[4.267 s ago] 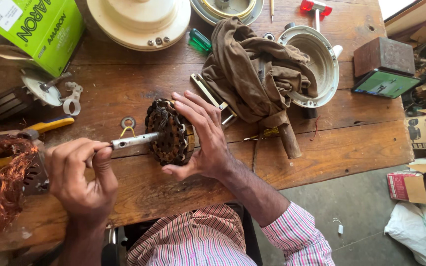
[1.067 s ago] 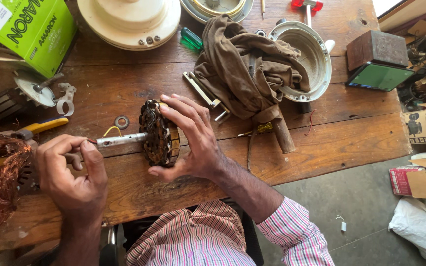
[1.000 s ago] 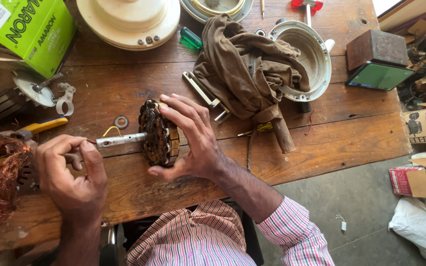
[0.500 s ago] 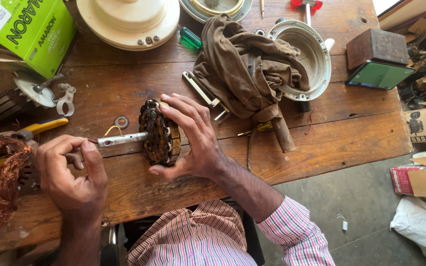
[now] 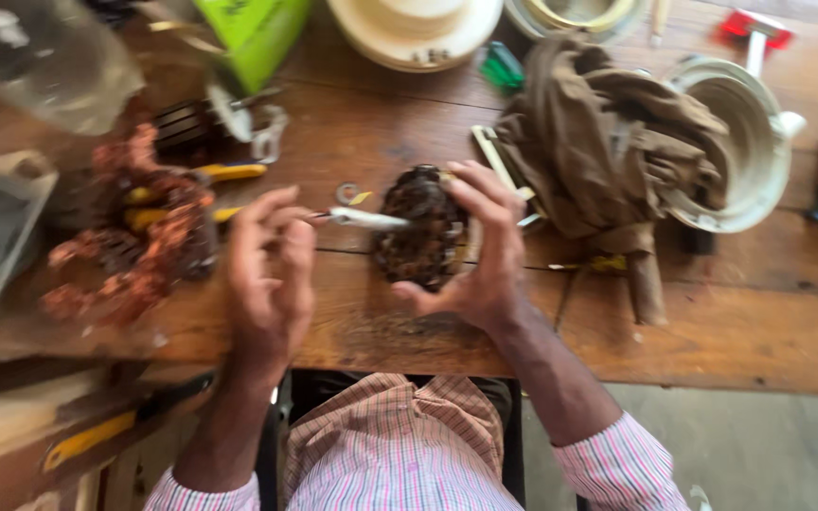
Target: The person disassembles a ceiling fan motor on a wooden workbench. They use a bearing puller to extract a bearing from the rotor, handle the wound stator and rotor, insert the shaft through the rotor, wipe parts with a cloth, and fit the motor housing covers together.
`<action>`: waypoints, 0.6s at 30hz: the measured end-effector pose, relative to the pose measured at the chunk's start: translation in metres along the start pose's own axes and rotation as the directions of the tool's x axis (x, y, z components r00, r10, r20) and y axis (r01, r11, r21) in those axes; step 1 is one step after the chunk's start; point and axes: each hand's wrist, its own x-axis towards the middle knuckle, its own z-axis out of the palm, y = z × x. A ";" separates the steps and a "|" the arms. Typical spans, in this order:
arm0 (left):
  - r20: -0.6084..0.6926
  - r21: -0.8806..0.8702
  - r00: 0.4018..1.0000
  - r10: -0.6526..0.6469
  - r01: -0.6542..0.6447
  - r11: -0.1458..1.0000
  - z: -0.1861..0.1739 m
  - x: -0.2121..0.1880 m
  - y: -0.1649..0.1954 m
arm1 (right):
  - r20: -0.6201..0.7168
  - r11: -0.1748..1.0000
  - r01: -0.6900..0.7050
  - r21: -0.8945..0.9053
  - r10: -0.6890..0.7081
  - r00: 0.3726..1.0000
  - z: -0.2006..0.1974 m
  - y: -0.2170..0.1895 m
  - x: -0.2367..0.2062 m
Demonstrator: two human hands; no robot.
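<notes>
The picture is blurred by head motion. My right hand [image 5: 483, 254] is shut around a dark round motor stator [image 5: 420, 227] standing on edge on the wooden bench [image 5: 740, 331]. A metal shaft [image 5: 369, 220] sticks out of the stator to the left. My left hand [image 5: 272, 270] is by the shaft's end, fingers partly spread; whether it still grips the shaft is unclear.
A brown rag [image 5: 608, 151] lies over a white metal fan housing [image 5: 759, 151] at the right. A tangle of copper wire [image 5: 134, 237], yellow-handled pliers [image 5: 229, 173], a green box [image 5: 253, 33] and a cream fan cover [image 5: 414, 28] lie around.
The head has swung left, so everything shifts right in the picture and blurs. My left hand's fingers have loosened around the shaft. The stator stays in my right hand.
</notes>
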 end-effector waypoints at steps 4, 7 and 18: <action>0.182 -0.294 0.983 -0.034 0.088 0.952 0.002 0.007 0.015 | 0.014 1.000 0.011 -0.013 -0.011 1.000 0.000 0.001 0.000; 0.217 -0.099 0.969 0.122 -0.102 0.990 0.001 0.020 0.024 | 0.020 0.998 0.057 -0.039 -0.057 0.998 0.001 0.000 -0.003; 0.261 -0.122 0.941 -0.213 0.251 0.960 -0.010 0.030 0.040 | 0.027 0.993 0.102 -0.055 -0.100 0.995 0.005 -0.004 -0.005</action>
